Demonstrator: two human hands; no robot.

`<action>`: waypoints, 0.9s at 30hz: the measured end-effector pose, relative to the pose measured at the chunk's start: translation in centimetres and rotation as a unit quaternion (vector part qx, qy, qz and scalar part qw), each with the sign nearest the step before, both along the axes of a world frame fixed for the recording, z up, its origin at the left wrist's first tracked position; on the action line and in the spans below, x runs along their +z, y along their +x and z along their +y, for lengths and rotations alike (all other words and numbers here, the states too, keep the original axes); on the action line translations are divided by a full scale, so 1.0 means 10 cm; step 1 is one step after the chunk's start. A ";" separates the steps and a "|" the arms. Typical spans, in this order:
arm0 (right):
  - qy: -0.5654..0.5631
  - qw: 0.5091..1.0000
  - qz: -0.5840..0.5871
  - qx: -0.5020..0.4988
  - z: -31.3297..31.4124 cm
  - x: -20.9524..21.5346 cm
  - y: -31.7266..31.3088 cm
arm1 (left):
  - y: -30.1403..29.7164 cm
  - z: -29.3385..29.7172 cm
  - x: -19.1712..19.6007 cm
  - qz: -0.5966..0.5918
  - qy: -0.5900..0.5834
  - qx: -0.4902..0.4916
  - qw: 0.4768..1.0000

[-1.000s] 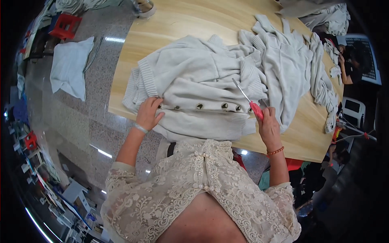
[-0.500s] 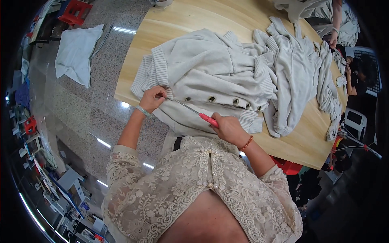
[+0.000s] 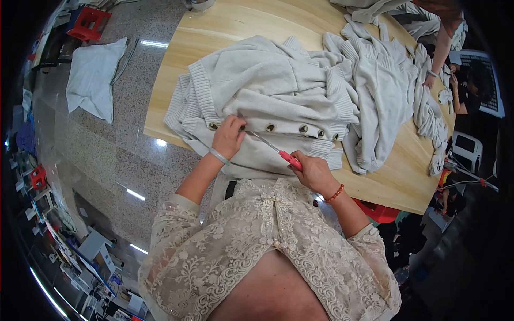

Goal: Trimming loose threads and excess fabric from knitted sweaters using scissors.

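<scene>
A cream knit cardigan (image 3: 257,69) with ribbed edges lies on the wooden table in front of me. Large dark buttons (image 3: 270,128) run along its front band. My left hand (image 3: 229,140) pinches the band beside a button near the left end; the fingertips partly hide the spot. In my right hand (image 3: 314,174) is a red-handled tool (image 3: 289,159) with a long thin metal shaft. The shaft slants up and left across the cardigan, its tip reaching my left fingers. I cannot make out the tip's shape.
More cream knitwear (image 3: 377,91) is heaped to the right on the table (image 3: 230,21). At the far right another person's arm (image 3: 440,51) reaches onto the garments. A white sack (image 3: 96,80) and a red stool (image 3: 90,23) stand on the floor at left.
My left hand has moved right along the button band, from the ribbed hem to a button. My right hand and the red-handled tool have shifted slightly right. The other person's arm reaches lower.
</scene>
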State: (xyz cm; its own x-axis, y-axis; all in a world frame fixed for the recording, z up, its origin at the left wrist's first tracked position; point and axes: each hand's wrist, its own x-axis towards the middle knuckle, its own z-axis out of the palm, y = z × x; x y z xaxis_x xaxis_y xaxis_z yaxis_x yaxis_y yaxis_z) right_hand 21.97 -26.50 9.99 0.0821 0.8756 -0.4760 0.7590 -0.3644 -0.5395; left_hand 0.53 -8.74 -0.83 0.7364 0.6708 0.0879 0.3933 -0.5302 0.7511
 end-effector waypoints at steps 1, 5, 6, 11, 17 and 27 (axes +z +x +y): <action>-0.001 1.000 -0.002 -0.006 -0.01 0.01 0.00 | 0.05 0.01 -0.06 0.020 -0.023 0.021 0.999; -0.014 0.999 -0.015 0.031 -0.03 -0.05 -0.02 | 0.02 0.21 -0.13 -0.007 -0.119 -0.008 0.993; 0.003 0.999 -0.003 0.046 -0.04 -0.08 -0.03 | -0.02 0.24 -0.10 0.016 -0.157 -0.017 0.987; 0.049 0.998 0.037 -0.011 -0.20 -0.08 0.07 | 0.13 0.18 0.27 -0.005 0.127 -0.070 0.989; 0.032 0.997 0.010 -0.076 -0.53 0.08 0.36 | 0.70 -0.27 0.30 -0.030 -0.063 -0.029 0.997; 0.018 0.997 0.046 -0.064 -0.67 -0.11 0.40 | 0.75 -0.10 0.17 0.066 -0.055 -0.084 0.993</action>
